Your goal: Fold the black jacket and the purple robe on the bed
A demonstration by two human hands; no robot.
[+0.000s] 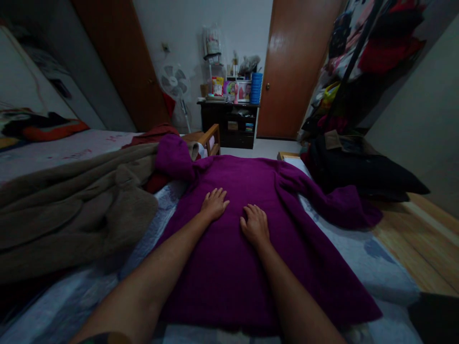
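Observation:
A purple long-sleeved garment (229, 258) is spread out on a bed with a pale blue patterned sheet (344, 248). Its left sleeve reaches onto a brown coat, and the right one lies bent out over the sheet. My left hand (214, 204) rests palm down on the upper middle of the garment, fingers spread, holding nothing. Slightly lower and to the right, my right hand (256, 223) also lies on the fabric with its fingers apart and nothing in it.
The thick brown coat (71, 210) covers the left side. Dark folded clothes (358, 167) are piled at the right. Beyond the bed stand a white fan (174, 80), a black shelf (227, 124) and a brown door (297, 67). Clothes hang at upper right.

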